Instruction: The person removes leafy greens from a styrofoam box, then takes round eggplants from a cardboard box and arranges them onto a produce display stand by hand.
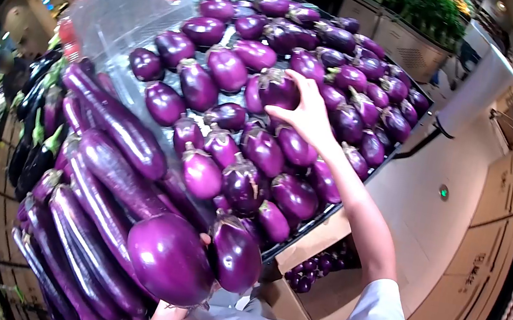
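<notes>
Round purple eggplants (pixel 224 68) fill a dark-edged display bin. At its middle, my right hand (pixel 305 110) has thumb and fingers curved around one dark eggplant (pixel 278 89) that lies among the others. Close to the camera at the bottom, my left hand (pixel 171 315) is mostly hidden under a large round eggplant (pixel 169 257), which it holds up. A second eggplant (pixel 235 255) is beside the large one, with a fingertip showing between the two.
Long eggplants (pixel 100 222) are piled at the left. A clear plastic divider (pixel 117 21) stands behind them. A roll of bags (pixel 479 89) on a stand rises at the right. Below the bin is an open cardboard box (pixel 286 304) with small purple produce.
</notes>
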### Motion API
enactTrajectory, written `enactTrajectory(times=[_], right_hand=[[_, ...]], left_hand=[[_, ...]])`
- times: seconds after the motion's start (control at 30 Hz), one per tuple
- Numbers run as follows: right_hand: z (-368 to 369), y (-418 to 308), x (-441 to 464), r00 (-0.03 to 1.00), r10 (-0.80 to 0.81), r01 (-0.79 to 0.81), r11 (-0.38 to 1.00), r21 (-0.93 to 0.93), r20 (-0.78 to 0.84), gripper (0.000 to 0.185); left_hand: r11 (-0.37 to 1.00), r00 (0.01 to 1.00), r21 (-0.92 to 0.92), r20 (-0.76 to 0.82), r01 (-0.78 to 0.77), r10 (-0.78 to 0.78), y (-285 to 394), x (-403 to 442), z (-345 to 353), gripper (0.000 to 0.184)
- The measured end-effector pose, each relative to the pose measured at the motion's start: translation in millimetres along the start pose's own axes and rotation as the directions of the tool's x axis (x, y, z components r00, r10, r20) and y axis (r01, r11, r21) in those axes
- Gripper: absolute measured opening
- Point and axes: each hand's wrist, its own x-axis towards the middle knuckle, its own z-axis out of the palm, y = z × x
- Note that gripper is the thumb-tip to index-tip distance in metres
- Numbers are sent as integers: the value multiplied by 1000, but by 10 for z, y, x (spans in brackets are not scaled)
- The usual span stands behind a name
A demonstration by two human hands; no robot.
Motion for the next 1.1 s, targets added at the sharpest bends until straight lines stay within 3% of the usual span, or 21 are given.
enactTrajectory(times=[0.07,0.23,0.3,0.33,0.37,0.43,0.47,0.53,0.57,0.6,0.63,0.7,0.77,0.8,0.83,0.9,0.97,1.03,1.07,1.1], right_hand=[[261,-213,32,989,7,-29,989,147,146,73],[719,-494,-137,877,-61,94,995,-46,477,75],[817,-584,-250,893,-175,261,952,-160,414,72],[786,-591,-230,878,-106,211,961,-179,466,72],[686,-625,-159,861,-28,96,990,-107,508,65],[764,-292,-23,876,-62,-67,967,247,478,56],[727,-311,-2,860,-60,-34,984,176,506,50],[711,-320,34,836,-106,-5,980,200,538,50],[679,-378,60,821,-136,8,974,228,554,50],[637,-426,88,869,-300,284,954,100,394,51],[541,-464,81,916,-283,269,959,87,286,55],[182,-922,21,893,-77,-155,872,464,443,65],[35,-1159,-83,607,-137,-427,774,467,782,71],[112,-1128,-170,705,-342,-7,873,488,621,74],[84,-1122,-206,726,-276,7,919,395,630,74],[-37,-1009,-20,619,-7,-472,796,379,786,76],[-145,-789,136,745,73,-541,648,537,663,72],[-247,-567,345,841,170,-509,572,643,514,70],[-244,-437,428,876,135,-430,651,625,462,72],[-213,-303,499,907,90,-343,723,599,411,75]], left_hand=[[1000,1000,-4,-4,-30,30,49,-45,66,39],[995,996,-27,-8,-94,94,234,-128,209,39],[993,994,-53,12,-109,110,306,-109,292,39],[992,993,-68,26,-110,112,341,-78,342,39],[990,992,-80,45,-115,119,376,-46,397,39],[987,988,-106,82,-121,130,420,32,506,40],[984,985,-120,98,-130,142,446,92,558,40],[979,979,-133,112,-153,168,500,218,634,40],[965,981,-226,103,-135,161,507,296,731,40],[971,977,-182,119,-152,176,484,370,780,44],[973,974,-164,128,-163,184,477,401,796,50],[973,966,-108,139,-202,216,449,475,788,68],[965,955,-30,142,-259,261,411,566,744,92],[967,957,-31,136,-254,256,402,578,729,92],[970,962,-10,119,-245,244,402,596,708,93],[975,969,-26,111,-219,221,404,660,710,97],[978,960,-48,186,-203,208,429,726,760,102],[968,973,-220,167,-121,160,516,708,877,102],[956,977,-258,122,-139,175,536,691,874,101],[940,940,-311,255,-143,227,517,704,739,68]])
